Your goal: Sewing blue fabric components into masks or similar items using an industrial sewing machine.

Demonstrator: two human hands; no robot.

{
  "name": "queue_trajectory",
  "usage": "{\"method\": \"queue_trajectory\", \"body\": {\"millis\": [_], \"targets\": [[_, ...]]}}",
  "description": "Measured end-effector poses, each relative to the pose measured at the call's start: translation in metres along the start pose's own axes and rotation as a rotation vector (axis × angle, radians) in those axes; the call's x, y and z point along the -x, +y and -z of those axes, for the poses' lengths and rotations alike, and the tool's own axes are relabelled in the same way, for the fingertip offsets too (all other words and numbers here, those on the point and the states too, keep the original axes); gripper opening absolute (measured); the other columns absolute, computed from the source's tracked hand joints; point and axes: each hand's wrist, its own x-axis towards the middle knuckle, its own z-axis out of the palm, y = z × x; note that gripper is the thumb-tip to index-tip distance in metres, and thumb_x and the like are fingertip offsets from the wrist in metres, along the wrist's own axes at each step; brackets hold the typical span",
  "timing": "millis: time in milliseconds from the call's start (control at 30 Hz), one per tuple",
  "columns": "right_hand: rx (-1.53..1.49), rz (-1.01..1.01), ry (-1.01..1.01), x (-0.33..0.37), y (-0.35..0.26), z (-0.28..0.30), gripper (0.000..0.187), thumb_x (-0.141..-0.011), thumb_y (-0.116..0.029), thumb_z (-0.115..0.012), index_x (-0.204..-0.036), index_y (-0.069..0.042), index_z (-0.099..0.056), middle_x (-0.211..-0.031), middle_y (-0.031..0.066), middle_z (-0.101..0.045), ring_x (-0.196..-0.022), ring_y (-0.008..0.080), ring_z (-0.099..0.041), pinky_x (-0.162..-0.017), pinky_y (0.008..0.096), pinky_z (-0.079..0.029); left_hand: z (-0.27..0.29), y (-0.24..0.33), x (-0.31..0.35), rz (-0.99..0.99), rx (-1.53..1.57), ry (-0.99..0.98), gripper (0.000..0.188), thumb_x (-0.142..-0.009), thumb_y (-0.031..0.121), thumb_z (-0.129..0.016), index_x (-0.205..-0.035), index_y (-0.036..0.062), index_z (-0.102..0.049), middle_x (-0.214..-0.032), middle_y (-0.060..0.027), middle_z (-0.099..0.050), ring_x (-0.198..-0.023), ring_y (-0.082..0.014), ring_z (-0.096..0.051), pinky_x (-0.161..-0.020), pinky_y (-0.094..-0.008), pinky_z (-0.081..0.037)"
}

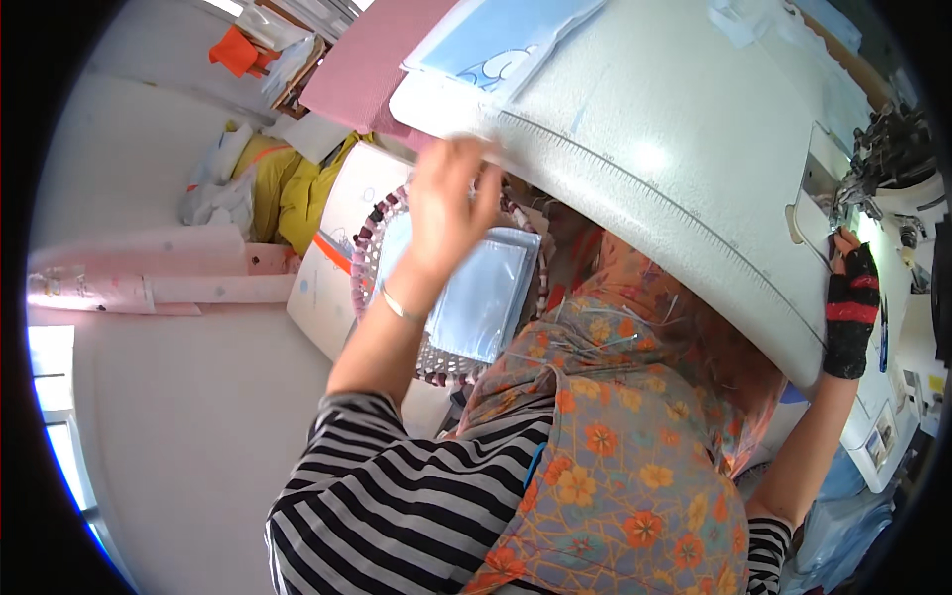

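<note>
My left hand [451, 203] is raised over a round basket, blurred at the fingertips, fingers loosely bent and apart with nothing seen in them. The basket's pink and dark wrapped rim [359, 260] encircles flat light-blue pieces [481, 297] that look plastic-covered. At far right, my right hand [851, 302] wears a black fingerless glove with red bands. Its fingertips are drawn together beside the presser foot [845, 210] of a sewing machine; what they pinch, if anything, is hidden. The white machine table [635, 109] stretches between my hands, with a curved ruler strip along its near edge.
A light-blue printed piece [506, 45] lies at the table's far left, beside a pink ribbed cover [362, 64]. Yellow bundles [307, 193] and pink rolls [178, 288] lie to the left. Blue material [843, 526] is piled at lower right. A flowered apron [635, 446] covers my lap.
</note>
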Motion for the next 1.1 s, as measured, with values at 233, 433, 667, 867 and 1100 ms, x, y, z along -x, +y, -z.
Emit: {"method": "queue_trajectory", "body": {"millis": [233, 433, 667, 867, 1100], "targets": [[-0.027, -0.003, 0.029, -0.006, -0.012, 0.001, 0.024, -0.093, -0.003, -0.055, -0.113, -0.004, -0.067, -0.122, 0.0145, -0.065, -0.116, 0.0303, -0.06, -0.102, 0.039, -0.045, -0.042, -0.025, -0.137, 0.08, -0.435, -0.294, 0.042, -0.088, 0.038, -0.063, -0.108, 0.0022, -0.07, -0.105, -0.0176, -0.068, -0.094, -0.0356, -0.065, -0.084, -0.0419, -0.052], [0.012, -0.014, 0.041, -0.003, -0.016, 0.004, 0.022, -0.094, -0.005, -0.057, -0.113, -0.006, -0.068, -0.12, 0.0142, -0.066, -0.115, 0.0304, -0.061, -0.102, 0.0394, -0.045, -0.041, -0.017, -0.17, 0.213, -0.315, -0.542, 0.034, -0.087, 0.036, -0.062, -0.095, 0.0051, -0.072, -0.088, -0.0157, -0.07, -0.089, -0.0349, -0.067, -0.08, -0.0429, -0.053], [-0.065, -0.036, 0.042, -0.008, -0.027, 0.006, 0.023, -0.094, -0.004, -0.057, -0.113, -0.006, -0.069, -0.12, 0.0147, -0.066, -0.115, 0.0307, -0.06, -0.101, 0.0393, -0.045, -0.041, -0.039, -0.172, 0.214, -0.289, -0.467, 0.024, -0.087, 0.027, -0.061, -0.093, 0.0068, -0.072, -0.091, -0.0147, -0.071, -0.088, -0.0347, -0.067, -0.078, -0.0435, -0.053], [-0.099, -0.029, 0.074, -0.01, -0.03, 0.004, 0.021, -0.092, -0.005, -0.058, -0.11, -0.005, -0.069, -0.117, 0.0148, -0.067, -0.112, 0.0305, -0.061, -0.099, 0.0391, -0.047, -0.038, -0.021, -0.177, 0.058, -0.393, -0.373, 0.037, -0.084, 0.013, -0.056, -0.12, 0.01, -0.064, -0.089, -0.0226, -0.068, -0.087, -0.0391, -0.065, -0.078, -0.0474, -0.051], [-0.096, -0.003, 0.165, -0.011, -0.046, 0.012, 0.022, -0.087, 0.0, -0.059, -0.105, -0.005, -0.07, -0.113, 0.0134, -0.068, -0.102, 0.0321, -0.065, -0.089, 0.0386, -0.051, -0.069, 0.147, -0.154, -0.381, 0.161, -0.701, 0.039, -0.083, 0.011, -0.054, -0.119, -0.003, -0.057, -0.089, -0.0253, -0.068, -0.086, -0.0418, -0.066, -0.077, -0.0497, -0.052]]}}
